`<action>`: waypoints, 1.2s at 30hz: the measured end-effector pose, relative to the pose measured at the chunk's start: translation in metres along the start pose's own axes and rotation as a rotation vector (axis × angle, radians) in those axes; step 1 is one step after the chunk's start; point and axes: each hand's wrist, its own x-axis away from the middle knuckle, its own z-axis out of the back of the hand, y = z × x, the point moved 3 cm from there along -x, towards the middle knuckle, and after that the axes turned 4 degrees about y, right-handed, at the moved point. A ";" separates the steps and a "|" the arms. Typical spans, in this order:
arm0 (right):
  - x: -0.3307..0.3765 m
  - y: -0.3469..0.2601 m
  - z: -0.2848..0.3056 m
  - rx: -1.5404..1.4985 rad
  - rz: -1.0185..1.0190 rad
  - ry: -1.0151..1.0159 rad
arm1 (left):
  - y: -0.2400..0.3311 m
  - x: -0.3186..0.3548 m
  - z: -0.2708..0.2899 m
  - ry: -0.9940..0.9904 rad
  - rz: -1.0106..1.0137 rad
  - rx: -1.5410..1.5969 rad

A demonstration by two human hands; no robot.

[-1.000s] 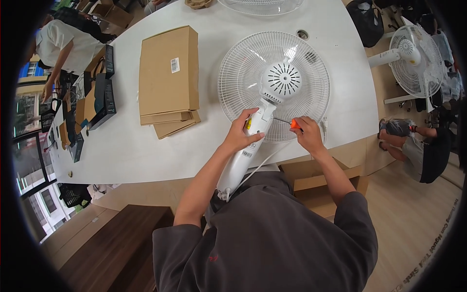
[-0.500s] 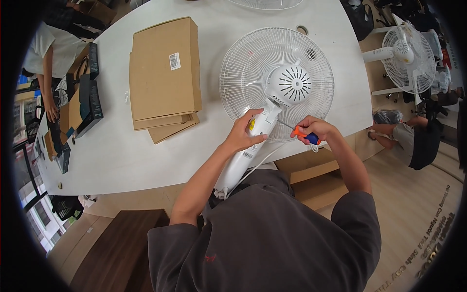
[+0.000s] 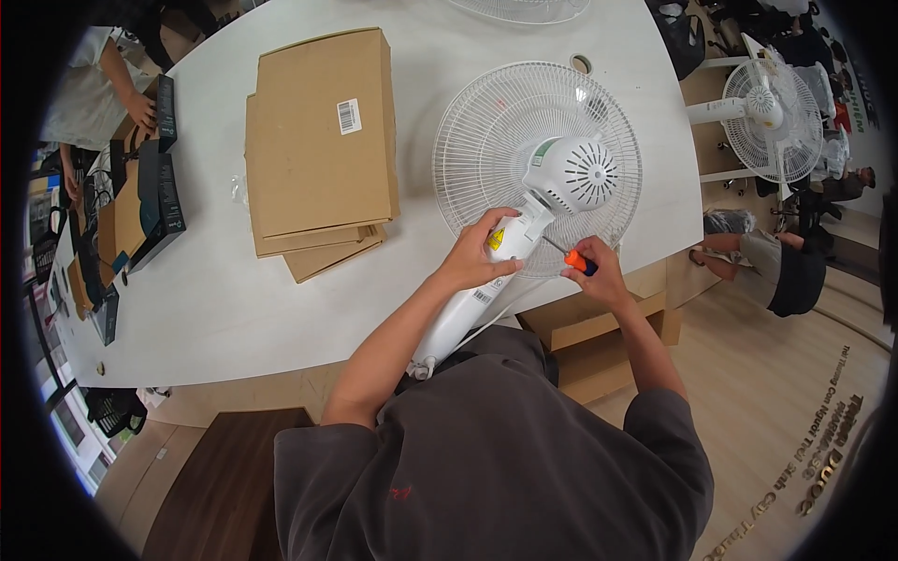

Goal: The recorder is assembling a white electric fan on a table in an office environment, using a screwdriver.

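A white electric fan lies face down on the white table [image 3: 234, 309], its round wire grille [image 3: 477, 140] flat on the top and its motor housing [image 3: 572, 174] facing up. My left hand [image 3: 479, 262] grips the fan's white neck [image 3: 468, 309], which slants down toward my chest. My right hand [image 3: 599, 279] holds a screwdriver [image 3: 574, 262] with an orange and blue handle; its shaft points at the joint just below the motor housing.
Flat cardboard boxes [image 3: 318, 150] are stacked left of the fan. Dark boxes [image 3: 154, 196] and another person's hand [image 3: 140, 107] are at the table's far left. An assembled fan [image 3: 767, 107] and a crouching person [image 3: 776, 266] are at the right. Cardboard cartons [image 3: 580, 327] sit under the table edge.
The view has shifted closer to the fan. My right hand with the screwdriver has moved a little toward the fan's neck; my left hand keeps its grip.
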 end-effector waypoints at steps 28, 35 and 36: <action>-0.019 0.005 0.002 -0.886 -0.691 -0.723 | 0.007 -0.001 0.005 -0.065 0.055 -0.036; 0.003 -0.012 -0.003 -0.180 -0.244 -0.157 | 0.002 -0.001 0.006 -0.063 0.066 0.010; 0.003 -0.026 -0.004 0.054 -0.046 -0.081 | 0.002 0.000 0.006 -0.072 0.060 0.010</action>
